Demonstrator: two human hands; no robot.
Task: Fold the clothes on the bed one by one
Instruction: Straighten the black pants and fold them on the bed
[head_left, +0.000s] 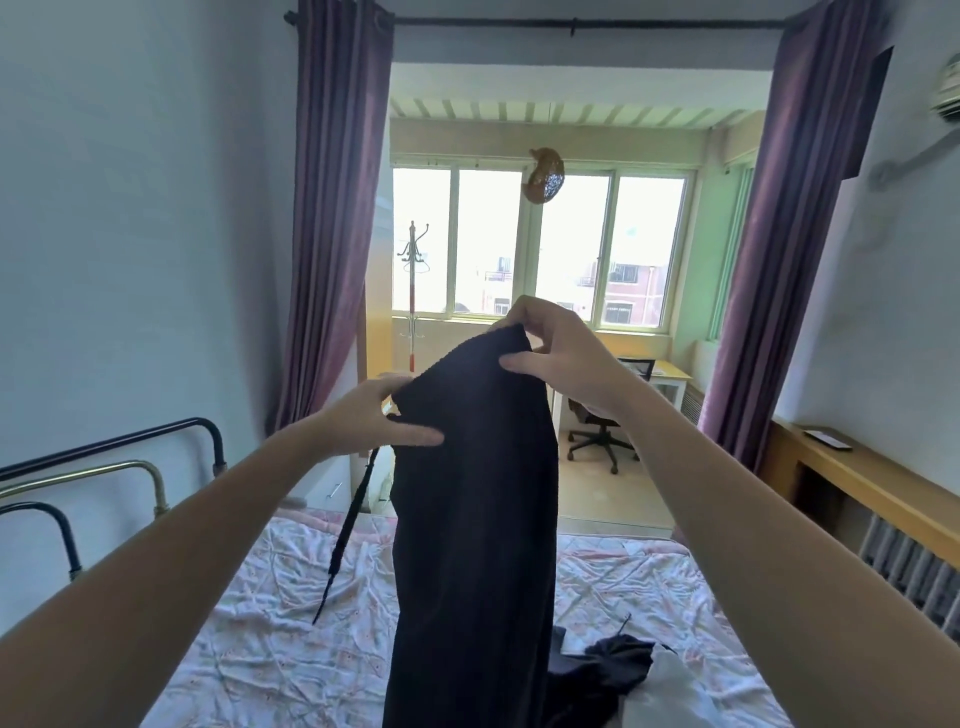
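The long dark knitted garment hangs down past the bottom edge, so its lower end cannot be seen. It hides the middle of the bed with the pink flowered sheet and the fingers of the left hand behind it. The crumpled dark cloth and the white cloth are cut off at the bottom. The small flat dark thing on the wooden shelf is too small to tell.

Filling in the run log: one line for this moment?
step: lifting garment | left hand: pinches dark trousers | right hand: pinches waistband | bed: more clothes
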